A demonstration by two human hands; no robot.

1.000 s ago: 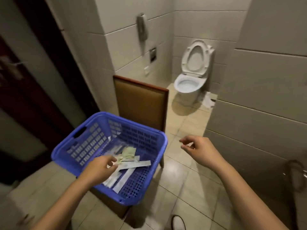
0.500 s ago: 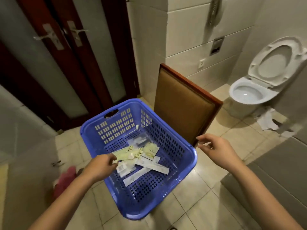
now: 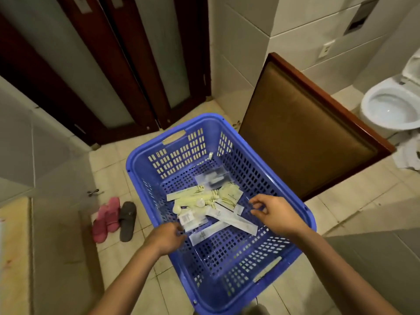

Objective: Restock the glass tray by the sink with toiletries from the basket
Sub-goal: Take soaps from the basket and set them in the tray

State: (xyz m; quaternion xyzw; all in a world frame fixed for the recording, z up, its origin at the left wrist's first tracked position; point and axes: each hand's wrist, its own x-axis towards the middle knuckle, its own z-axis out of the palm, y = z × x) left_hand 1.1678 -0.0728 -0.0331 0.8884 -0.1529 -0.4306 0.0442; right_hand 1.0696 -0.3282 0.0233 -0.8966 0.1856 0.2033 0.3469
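Observation:
A blue plastic basket [image 3: 134, 155] stands on a chair in front of me. On its floor lies a loose pile of toiletries [image 3: 211, 203]: pale yellow sachets, long white packets [image 3: 236, 220] and small clear bags. My left hand [image 3: 167, 238] reaches over the basket's left wall, fingers curled against the corner of a small white packet [image 3: 186, 220]; its fingertips are hidden, so a grip cannot be confirmed. My right hand [image 3: 276, 215] hovers above the right side of the pile, thumb and fingers loosely bent and apart, holding nothing. Neither the glass tray nor the sink is in view.
The chair's brown padded back [image 3: 302, 137] rises behind the basket. A toilet [image 3: 391, 110] with crumpled paper at its foot is at the far right. Pink slippers [image 3: 106, 218] and a grey one [image 3: 127, 220] lie on the tiled floor at left. Dark wooden doors [image 3: 141, 64] stand behind.
My view has swung left and down onto the basket. My right hand has come from beside the basket to over the toiletries. My left hand stays at the pile's left edge.

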